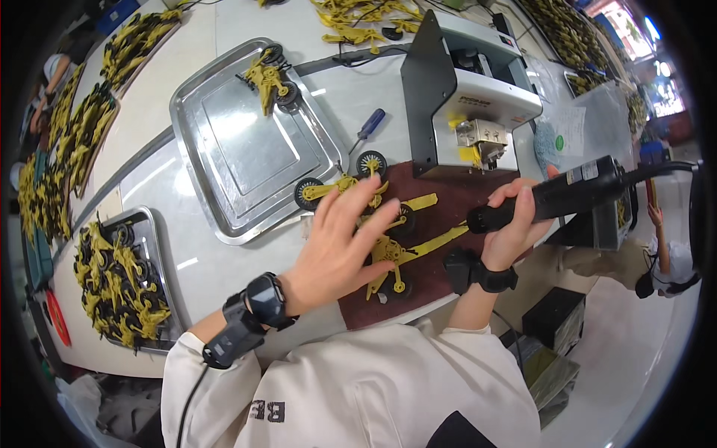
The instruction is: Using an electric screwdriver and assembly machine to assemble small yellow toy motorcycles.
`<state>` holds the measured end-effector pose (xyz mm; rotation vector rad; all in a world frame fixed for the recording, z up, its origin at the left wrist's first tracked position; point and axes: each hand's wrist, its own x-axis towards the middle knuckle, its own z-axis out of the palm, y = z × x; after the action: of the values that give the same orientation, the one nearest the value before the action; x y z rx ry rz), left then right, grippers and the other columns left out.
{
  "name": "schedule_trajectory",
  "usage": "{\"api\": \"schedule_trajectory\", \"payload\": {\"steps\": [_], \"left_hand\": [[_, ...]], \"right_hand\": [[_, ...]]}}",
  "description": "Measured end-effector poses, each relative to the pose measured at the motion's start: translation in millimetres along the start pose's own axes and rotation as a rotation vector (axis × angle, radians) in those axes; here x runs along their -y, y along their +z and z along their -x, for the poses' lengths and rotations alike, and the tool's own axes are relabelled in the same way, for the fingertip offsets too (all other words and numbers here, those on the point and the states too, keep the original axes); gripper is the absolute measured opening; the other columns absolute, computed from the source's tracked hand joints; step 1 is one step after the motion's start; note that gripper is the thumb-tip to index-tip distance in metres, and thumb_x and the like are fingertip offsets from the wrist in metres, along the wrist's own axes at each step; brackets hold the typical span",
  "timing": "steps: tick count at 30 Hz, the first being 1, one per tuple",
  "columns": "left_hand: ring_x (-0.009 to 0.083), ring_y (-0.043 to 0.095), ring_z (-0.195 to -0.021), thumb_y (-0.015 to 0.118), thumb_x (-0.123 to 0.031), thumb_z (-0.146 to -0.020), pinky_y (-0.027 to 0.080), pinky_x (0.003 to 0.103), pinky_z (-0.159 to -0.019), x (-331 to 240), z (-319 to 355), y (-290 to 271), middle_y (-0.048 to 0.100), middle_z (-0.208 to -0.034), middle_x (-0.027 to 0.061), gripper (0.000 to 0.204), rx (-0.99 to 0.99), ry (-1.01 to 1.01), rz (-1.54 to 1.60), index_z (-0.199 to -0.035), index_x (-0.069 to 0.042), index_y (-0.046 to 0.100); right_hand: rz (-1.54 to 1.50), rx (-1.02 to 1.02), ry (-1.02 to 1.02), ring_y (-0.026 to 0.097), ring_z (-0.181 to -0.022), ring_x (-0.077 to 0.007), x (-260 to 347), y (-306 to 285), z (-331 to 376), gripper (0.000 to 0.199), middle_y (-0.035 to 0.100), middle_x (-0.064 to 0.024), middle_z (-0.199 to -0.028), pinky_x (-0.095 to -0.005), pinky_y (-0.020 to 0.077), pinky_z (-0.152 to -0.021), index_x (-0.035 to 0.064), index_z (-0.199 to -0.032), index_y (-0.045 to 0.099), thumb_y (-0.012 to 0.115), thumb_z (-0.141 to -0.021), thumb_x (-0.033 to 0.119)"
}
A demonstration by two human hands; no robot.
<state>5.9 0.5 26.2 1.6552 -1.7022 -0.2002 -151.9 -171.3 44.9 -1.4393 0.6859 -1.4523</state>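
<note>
Both hands sit over the dark red mat (441,194): my left hand (340,246) is open, fingers spread, pressing flat on a yellow toy frame (392,250) with small black wheels, and my right hand (515,224) is closed around one black electric screwdriver (556,196). I count two more yellow wheeled frames just beyond the fingers. One blue-handled screwdriver (367,125) lies beside the big steel tray (239,149), which carries one yellow piece. A second, smaller tray (153,246) on my left is heaped with parts, too many to count. One grey-and-white machine (467,89) stands behind the mat
</note>
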Motion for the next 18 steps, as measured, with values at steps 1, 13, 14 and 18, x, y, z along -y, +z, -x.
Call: {"api": "schedule_trajectory", "payload": {"steps": [1,13,14,18], "left_hand": [[0.0380,0.038,-0.124,0.076,-0.020,-0.069,0.029,0.053,-0.103,-0.9,-8.1,-5.0,0.031,-0.141,0.0225,0.077,-0.046,-0.024,-0.005,-0.136,-0.009,0.039],[0.0337,0.048,-0.102,0.060,0.003,-0.065,0.037,0.038,-0.093,29.2,-3.8,-46.1,0.049,-0.106,0.0176,0.049,-0.100,-0.232,-0.075,-0.114,-0.001,0.054],[0.0344,0.048,-0.102,0.058,0.005,-0.066,0.038,0.037,-0.092,29.3,-4.7,-55.3,0.049,-0.109,0.0173,0.049,-0.161,-0.208,-0.107,-0.115,-0.001,0.053],[0.0353,0.048,-0.106,0.060,0.004,-0.067,0.036,0.042,-0.094,52.8,-0.6,-71.9,0.049,-0.111,0.0161,0.053,-0.280,-0.367,-0.268,-0.119,-0.002,0.050]], "right_hand": [[0.010,-0.029,-0.005,0.051,-0.057,-0.0155,1.6,-4.7,-2.6,0.052,0.051,-0.0081,-0.075,-0.0284,0.0447,-0.057,-0.0028,-0.132,0.030,0.053,-0.088,0.011],[-0.120,-0.040,0.052,0.056,-0.056,-0.0146,-6.2,-15.5,-2.8,0.058,0.055,-0.0077,-0.078,-0.0279,0.0481,-0.054,-0.0012,-0.133,0.029,0.057,-0.083,0.002],[-0.128,-0.036,0.055,0.056,-0.056,-0.0152,-5.4,-18.0,-1.2,0.059,0.055,-0.0081,-0.078,-0.0280,0.0480,-0.054,-0.0014,-0.134,0.029,0.058,-0.083,0.001],[-0.131,-0.075,0.026,0.057,-0.057,-0.0154,-2.7,-29.1,-1.0,0.058,0.055,-0.0084,-0.079,-0.0279,0.0479,-0.054,0.0004,-0.135,0.029,0.056,-0.084,-0.001]]}}
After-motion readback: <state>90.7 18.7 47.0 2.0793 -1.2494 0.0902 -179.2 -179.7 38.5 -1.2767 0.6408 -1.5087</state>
